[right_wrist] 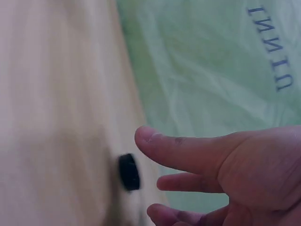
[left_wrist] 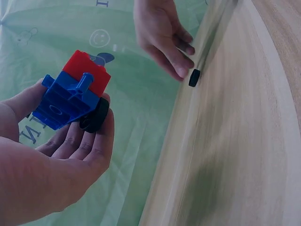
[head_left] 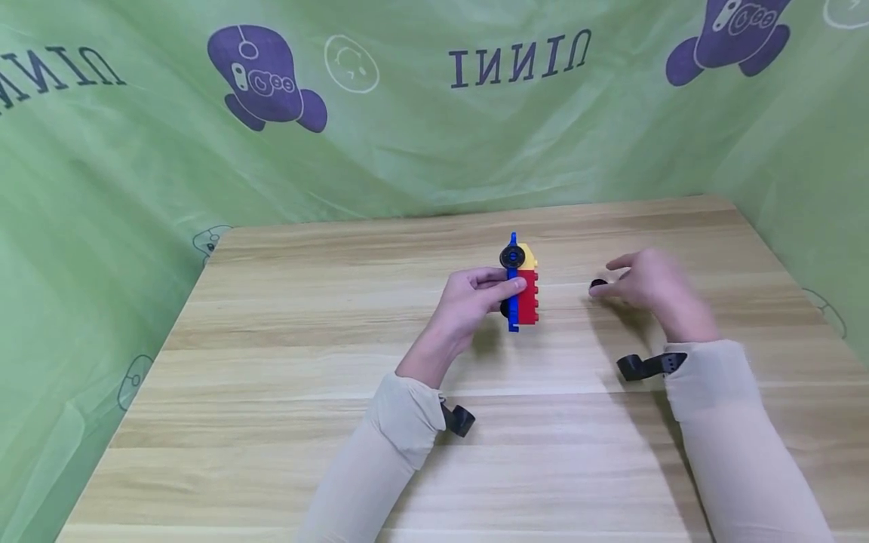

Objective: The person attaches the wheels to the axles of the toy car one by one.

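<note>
A toy car of building blocks (head_left: 526, 296), with a blue base, red and yellow bricks on top and black wheels, is in my left hand (head_left: 475, 298). The thumb presses one side of the blue base while the fingers curl round the other, as the left wrist view shows. One black wheel (left_wrist: 96, 115) of the car lies against those fingers. A loose black wheel (right_wrist: 129, 172) stands on the table, just off the fingertips of my right hand (head_left: 655, 290). That hand is blurred in the head view; its thumb and fingers are apart with nothing between them.
The wooden table (head_left: 285, 392) reaches back to a green printed cloth (head_left: 407, 151) that hangs behind and at the sides. Each sleeve carries a black wrist camera, one at the left cuff (head_left: 459, 420) and one at the right (head_left: 638, 367).
</note>
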Tool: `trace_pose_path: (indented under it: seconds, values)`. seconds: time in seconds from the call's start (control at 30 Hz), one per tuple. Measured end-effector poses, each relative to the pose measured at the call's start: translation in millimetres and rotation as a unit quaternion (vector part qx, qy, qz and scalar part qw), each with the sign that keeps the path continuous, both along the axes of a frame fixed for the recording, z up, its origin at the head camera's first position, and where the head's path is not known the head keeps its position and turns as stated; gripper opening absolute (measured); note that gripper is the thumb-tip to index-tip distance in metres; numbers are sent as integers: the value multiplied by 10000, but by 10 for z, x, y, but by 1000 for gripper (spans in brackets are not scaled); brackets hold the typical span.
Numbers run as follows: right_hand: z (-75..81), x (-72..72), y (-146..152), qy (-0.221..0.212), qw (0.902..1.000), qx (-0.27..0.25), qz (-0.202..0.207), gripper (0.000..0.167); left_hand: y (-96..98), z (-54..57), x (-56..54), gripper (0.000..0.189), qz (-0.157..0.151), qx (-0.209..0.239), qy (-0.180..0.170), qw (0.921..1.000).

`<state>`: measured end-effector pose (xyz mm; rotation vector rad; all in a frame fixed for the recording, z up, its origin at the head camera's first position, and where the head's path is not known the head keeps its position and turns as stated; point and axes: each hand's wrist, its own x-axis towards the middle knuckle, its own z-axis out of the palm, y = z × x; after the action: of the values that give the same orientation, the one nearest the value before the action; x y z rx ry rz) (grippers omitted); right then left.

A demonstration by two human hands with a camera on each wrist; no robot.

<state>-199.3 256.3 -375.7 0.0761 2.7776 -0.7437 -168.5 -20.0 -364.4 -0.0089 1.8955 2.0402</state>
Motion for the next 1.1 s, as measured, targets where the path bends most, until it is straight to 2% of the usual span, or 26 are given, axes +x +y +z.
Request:
trace_pose_path:
  seconds: [0.13,0.27,0.43,0.57,0.67,0.8,0.97,1.1]
  values:
    - [-100,-36,-60,138,9996,184,167,59,-3,8,-6,42,231,208,-165,9994]
    - [-114,-28,-127,363,9988,250,236,41,-9,2,-16,54,458,609,-361,9964]
    - [-27,-9,-198,118,9985,-191,509,45,-31,0,-23,60,533,1058,-319,9924]
    - [114,59,-280,198,9890,-943,1126,39,-48,12,-30,57,579,1107,-243,9919]
    - [220,130,-334,442,9671,-1845,1693,31,-55,26,-37,55,632,1157,-219,9910]
    - [347,240,-399,1045,9233,-2851,2352,28,-65,47,-54,51,728,1329,-225,9882]
    - [423,362,-565,2115,8734,-3414,2755,27,-93,58,-78,46,877,1443,-196,9854]
    - [380,400,-743,2737,8463,-3509,2928,33,-111,58,-85,45,909,1390,-183,9859]
